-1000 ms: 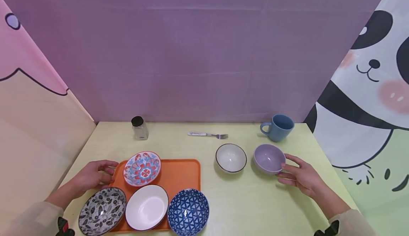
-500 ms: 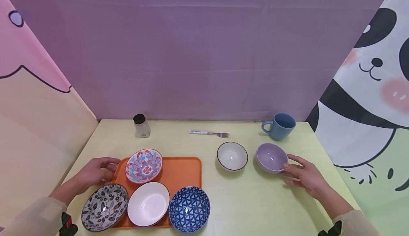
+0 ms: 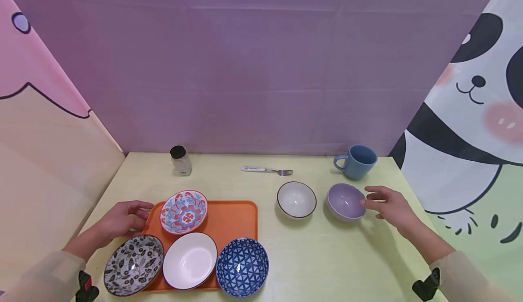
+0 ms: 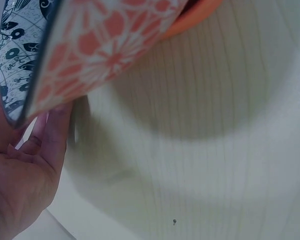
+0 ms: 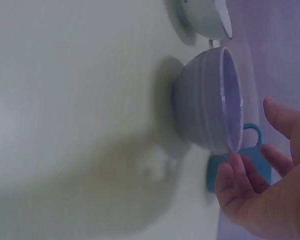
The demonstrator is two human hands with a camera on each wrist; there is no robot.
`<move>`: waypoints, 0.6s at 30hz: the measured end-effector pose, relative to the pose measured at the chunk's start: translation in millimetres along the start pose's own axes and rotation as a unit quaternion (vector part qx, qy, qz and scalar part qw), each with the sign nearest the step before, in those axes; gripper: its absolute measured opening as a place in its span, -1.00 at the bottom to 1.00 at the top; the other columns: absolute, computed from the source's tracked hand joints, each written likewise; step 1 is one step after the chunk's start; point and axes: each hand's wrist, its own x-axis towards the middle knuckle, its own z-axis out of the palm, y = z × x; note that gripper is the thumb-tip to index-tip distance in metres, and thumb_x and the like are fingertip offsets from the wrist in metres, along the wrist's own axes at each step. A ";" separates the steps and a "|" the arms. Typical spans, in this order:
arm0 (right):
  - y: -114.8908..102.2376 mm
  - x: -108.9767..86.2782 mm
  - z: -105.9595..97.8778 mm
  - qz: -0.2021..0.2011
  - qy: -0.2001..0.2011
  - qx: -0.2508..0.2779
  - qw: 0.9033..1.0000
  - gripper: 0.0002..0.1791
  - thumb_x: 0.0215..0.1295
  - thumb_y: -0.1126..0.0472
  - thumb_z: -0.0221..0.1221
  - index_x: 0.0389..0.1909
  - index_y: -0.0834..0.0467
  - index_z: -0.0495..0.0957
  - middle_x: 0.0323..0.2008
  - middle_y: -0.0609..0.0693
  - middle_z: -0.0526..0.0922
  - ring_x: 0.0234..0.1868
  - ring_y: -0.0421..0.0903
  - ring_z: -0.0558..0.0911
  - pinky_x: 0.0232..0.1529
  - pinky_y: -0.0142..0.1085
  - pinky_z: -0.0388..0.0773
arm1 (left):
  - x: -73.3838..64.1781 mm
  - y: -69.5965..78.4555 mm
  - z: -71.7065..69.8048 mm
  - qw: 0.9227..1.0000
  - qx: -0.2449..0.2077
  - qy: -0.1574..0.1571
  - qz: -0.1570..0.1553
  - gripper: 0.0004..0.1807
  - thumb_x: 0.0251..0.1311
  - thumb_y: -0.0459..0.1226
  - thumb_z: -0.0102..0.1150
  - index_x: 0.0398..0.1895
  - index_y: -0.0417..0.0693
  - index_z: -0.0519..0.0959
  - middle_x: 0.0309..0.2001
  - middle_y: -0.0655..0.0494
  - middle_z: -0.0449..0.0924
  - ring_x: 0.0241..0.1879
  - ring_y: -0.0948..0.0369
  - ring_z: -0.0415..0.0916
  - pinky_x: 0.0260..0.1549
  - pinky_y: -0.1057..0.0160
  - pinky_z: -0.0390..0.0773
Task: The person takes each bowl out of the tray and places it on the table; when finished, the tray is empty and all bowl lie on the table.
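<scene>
My right hand (image 3: 386, 207) is beside the lilac bowl (image 3: 345, 202), fingers spread and apart from each other, fingertips right at its rim. In the right wrist view the lilac bowl (image 5: 207, 100) stands upright, nothing pinching its wall. My left hand (image 3: 120, 222) lies at the left edge of the orange tray (image 3: 233, 220), fingers loosely bent. On the tray are a red-and-blue patterned bowl (image 3: 184, 212), a white bowl (image 3: 190, 261), a blue triangle-patterned bowl (image 3: 242, 268) and a black-floral bowl (image 3: 134, 265); its outside is red-patterned in the left wrist view, partly covering my left hand (image 4: 25, 165).
A white bowl with a dark rim (image 3: 297, 200) stands left of the lilac one. Behind them are a blue mug (image 3: 358, 163) and a fork (image 3: 267, 171). A black-lidded jar (image 3: 181, 162) stands at the back left. A purple backdrop (image 3: 261, 66) closes off the table's rear.
My right hand has loosened from the lilac bowl's side, its fingers rising and opening out. The bowl stays about where it was. My left hand has barely moved; the head view has shifted slightly.
</scene>
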 end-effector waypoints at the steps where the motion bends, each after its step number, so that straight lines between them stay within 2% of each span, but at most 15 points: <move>1: -4.6 1.1 -0.8 -0.006 0.000 -0.003 1.000 -0.23 0.34 -0.03 0.35 0.44 0.27 0.35 0.29 0.36 0.51 0.12 -0.03 0.62 -0.15 -0.23 0.66 | 0.0 0.3 -0.1 1.000 0.000 0.000 0.000 -0.32 0.23 -0.46 0.17 0.44 -0.41 0.25 0.03 -0.21 0.54 -0.13 0.06 0.61 -0.17 0.06 0.76; 5: -26.9 5.0 2.0 -0.034 0.000 -0.010 0.999 -0.28 0.35 0.03 0.34 0.41 0.29 0.38 0.26 0.38 0.52 0.19 0.18 0.59 -0.11 -0.19 0.65 | 0.5 2.0 -0.5 1.000 0.005 0.000 0.002 -0.31 0.22 -0.46 0.17 0.44 -0.42 0.25 0.02 -0.21 0.53 -0.13 0.06 0.61 -0.15 0.05 0.76; 8: -45.1 10.8 12.7 -0.064 0.005 -0.012 0.998 -0.31 0.33 0.06 0.36 0.38 0.29 0.42 0.21 0.35 0.57 0.17 0.21 0.62 -0.02 -0.15 0.65 | 0.5 3.9 -0.7 1.000 0.014 0.004 0.003 -0.32 0.22 -0.47 0.19 0.43 -0.43 0.26 0.02 -0.21 0.54 -0.13 0.06 0.61 -0.16 0.05 0.76; 13: -76.6 23.3 46.0 -0.098 -0.006 0.000 0.995 -0.32 0.28 0.05 0.41 0.36 0.21 0.48 0.18 0.25 0.61 0.15 0.16 0.65 0.12 -0.10 0.64 | 0.6 6.1 -0.5 1.000 0.027 0.008 0.001 -0.32 0.19 -0.49 0.19 0.41 -0.45 0.26 0.02 -0.24 0.54 -0.16 0.07 0.60 -0.21 0.06 0.77; 18: -109.9 33.5 87.2 -0.108 -0.030 0.032 0.993 -0.34 0.21 0.05 0.46 0.32 0.11 0.53 0.16 0.18 0.63 0.11 0.10 0.66 0.03 -0.15 0.66 | 2.8 6.1 0.3 0.999 0.031 0.004 0.004 -0.32 0.20 -0.49 0.18 0.41 -0.46 0.26 0.02 -0.26 0.54 -0.17 0.07 0.60 -0.22 0.07 0.77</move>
